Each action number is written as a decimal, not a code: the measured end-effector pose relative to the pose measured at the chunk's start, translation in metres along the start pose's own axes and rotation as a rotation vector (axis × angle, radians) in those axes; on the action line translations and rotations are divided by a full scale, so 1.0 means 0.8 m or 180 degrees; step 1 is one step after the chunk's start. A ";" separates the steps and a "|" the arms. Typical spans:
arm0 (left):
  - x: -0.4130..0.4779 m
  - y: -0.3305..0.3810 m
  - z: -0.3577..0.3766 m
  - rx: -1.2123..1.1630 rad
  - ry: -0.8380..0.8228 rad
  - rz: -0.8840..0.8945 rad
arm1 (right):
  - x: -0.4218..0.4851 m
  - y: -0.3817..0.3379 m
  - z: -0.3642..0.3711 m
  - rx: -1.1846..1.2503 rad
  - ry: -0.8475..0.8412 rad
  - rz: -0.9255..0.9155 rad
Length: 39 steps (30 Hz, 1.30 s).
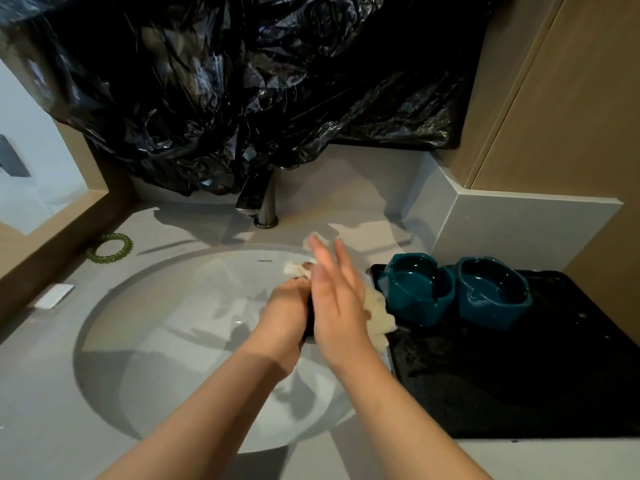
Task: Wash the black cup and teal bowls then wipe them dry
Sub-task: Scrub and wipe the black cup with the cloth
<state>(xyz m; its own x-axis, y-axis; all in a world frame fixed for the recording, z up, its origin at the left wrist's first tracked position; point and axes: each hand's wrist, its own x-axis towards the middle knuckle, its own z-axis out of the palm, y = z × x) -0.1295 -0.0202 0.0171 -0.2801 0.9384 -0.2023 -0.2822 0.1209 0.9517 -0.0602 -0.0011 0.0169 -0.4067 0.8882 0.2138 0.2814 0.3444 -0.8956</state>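
Curling round the black cup [309,327], the left hand [285,308] has its fingers clamped on it above the right half of the sink [138,341], so only a dark sliver of the cup shows between the two hands. The right hand [337,299] lies flat against the cup's other side, its fingers [341,261] straight and slightly apart, pressing a pale, crumpled cloth [375,317] to it. The cloth spills out past the fingertips and below the palm, over the sink's right rim. The white oval sink lies open left of the hands. Just right of the sink a black, rough-textured mat [519,375] lies on the grey surface [41,393]. On its far end stand the nearer teal bowl [415,306] and the farther teal bowl [491,313], side by side, glossy, thick-walled, with notched rims. Behind the sink a dark metal tap [265,199] stands under crinkled black plastic sheeting [207,81]. Left of the sink lie a green spiral hair tie [110,247] and a small white block [55,295].
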 end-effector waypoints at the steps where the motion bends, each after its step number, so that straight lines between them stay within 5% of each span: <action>1: 0.002 0.000 0.002 0.0038 0.0003 -0.0002 | 0.009 0.004 -0.005 -0.0087 0.0164 -0.0098; 8: 0.005 0.027 0.026 0.0360 0.0553 0.0747 | 0.003 0.020 -0.001 0.1917 0.0674 0.1099; 15: 0.028 0.036 0.036 0.3733 -0.0100 0.1553 | 0.000 0.026 -0.043 0.1108 0.1074 0.1256; 26: 0.038 0.053 0.144 0.4757 -0.0952 0.2407 | 0.001 0.044 -0.224 0.1750 0.2041 0.1427; 39: 0.061 -0.036 0.326 0.4834 -0.1161 0.2805 | -0.029 0.101 -0.419 0.1313 0.1905 0.1499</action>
<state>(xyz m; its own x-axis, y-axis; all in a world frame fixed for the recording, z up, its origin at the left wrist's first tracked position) 0.1042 0.1067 0.0403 0.3888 0.8756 0.2867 0.8871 -0.4398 0.1401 0.2630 0.1081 0.0706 0.2316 0.9612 -0.1495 -0.0794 -0.1345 -0.9877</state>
